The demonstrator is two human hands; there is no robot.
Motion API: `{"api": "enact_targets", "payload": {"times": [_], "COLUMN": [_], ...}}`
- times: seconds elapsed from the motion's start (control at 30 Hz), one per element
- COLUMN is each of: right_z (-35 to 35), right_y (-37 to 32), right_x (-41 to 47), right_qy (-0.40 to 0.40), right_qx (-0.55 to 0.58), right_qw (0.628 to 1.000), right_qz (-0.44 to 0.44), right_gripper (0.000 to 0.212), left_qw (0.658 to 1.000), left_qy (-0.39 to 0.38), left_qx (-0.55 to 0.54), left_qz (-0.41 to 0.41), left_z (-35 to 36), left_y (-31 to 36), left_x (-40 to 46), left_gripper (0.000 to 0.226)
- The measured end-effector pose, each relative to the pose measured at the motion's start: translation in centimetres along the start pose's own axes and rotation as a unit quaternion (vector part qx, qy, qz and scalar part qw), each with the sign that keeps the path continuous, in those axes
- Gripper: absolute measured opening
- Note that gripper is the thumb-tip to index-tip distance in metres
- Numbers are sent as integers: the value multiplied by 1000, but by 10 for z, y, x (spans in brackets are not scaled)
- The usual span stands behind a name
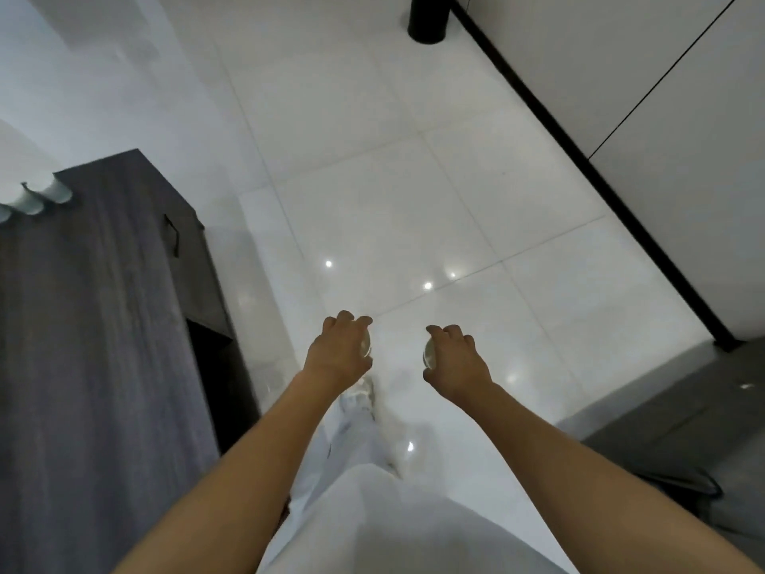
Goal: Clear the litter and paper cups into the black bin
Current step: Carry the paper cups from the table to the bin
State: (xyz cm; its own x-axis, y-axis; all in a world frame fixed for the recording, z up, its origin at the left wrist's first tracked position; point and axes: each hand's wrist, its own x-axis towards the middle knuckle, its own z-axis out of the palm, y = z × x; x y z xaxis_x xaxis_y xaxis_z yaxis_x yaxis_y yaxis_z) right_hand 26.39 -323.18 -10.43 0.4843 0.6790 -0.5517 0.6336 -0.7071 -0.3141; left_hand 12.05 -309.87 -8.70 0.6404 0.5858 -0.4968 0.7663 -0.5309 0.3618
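Both forearms reach out; left hand point(337, 350) and right hand point(455, 358) each grip a paper cup point(366, 345). Black bin point(426, 18) stands far ahead, slightly right, nearer my right hand.

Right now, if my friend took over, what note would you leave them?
Left hand: fingers curled round a paper cup. Right hand: the same grip on a second cup.
Black bin: on the white floor, far ahead by the wall.
More cups lie at the far edge of the dark table.
Done: two cups picked up.
Left: carry them to the bin, drop them in, return for the others.
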Motion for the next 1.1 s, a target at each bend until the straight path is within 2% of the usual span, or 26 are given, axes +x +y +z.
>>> {"api": "enact_targets", "payload": {"times": [0.2, 0.6, 0.83, 1.1], "right_z": [-58, -260, -359, -495], "right_y": [3, -13, 27, 68], "right_x": [103, 323, 448, 606], "right_qy": [5, 48, 53, 53], "right_qx": [11, 36, 71, 61], "right_qw": [1000, 998, 996, 996], "right_qz": [0, 7, 30, 25], "right_gripper": [66, 73, 69, 70], "left_qw": [1000, 998, 994, 997], "left_qy": [-8, 15, 5, 8], "left_qx": [21, 35, 68, 49], "left_qz": [3, 49, 88, 65], "left_z": [-42, -197, -259, -342], "left_y": [15, 86, 160, 246], "left_x": [105, 344, 504, 680], "left_gripper": [65, 60, 63, 65]}}
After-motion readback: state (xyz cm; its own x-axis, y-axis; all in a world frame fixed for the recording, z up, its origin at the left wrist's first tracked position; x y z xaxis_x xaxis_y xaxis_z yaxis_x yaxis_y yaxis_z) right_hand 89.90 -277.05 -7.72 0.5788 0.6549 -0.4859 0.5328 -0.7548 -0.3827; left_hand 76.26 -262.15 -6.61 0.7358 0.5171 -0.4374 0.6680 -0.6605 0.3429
